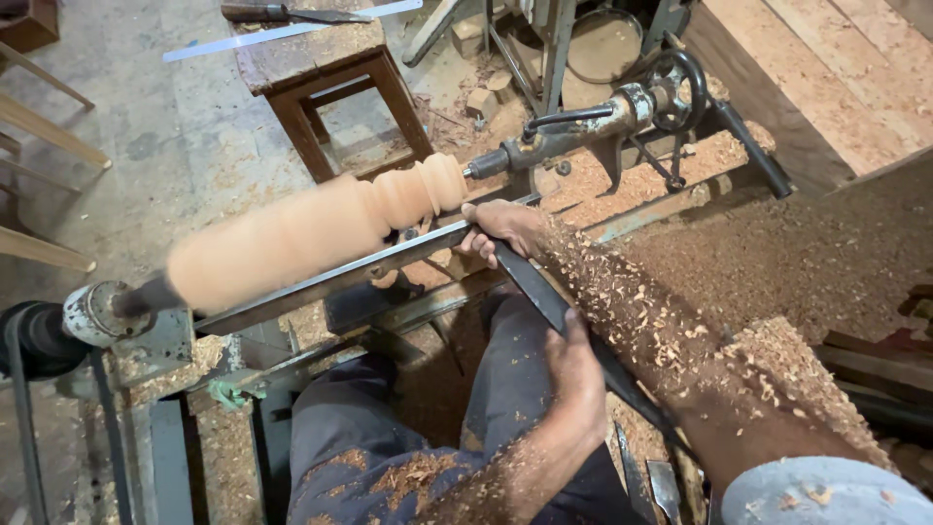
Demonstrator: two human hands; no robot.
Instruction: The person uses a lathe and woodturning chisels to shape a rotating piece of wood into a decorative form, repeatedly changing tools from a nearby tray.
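Note:
A pale wooden spindle (292,238), blurred as it spins, is mounted on a lathe between the headstock (97,313) and the tailstock (573,126); its right end has turned beads. My right hand (501,228) presses the blade of a long dark chisel (530,287) onto the metal tool rest (321,277), just below the beaded end. My left hand (575,374) grips the chisel's handle lower down, over my lap. Wood shavings cover my right forearm and my trousers.
A wooden stool (311,58) behind the lathe carries another chisel (282,14) and a metal strip (243,37). The tailstock has a black handwheel (675,87). A deep shavings pile (807,253) lies right, wooden planks (826,68) beyond. Spare blades (661,486) lie by my right thigh.

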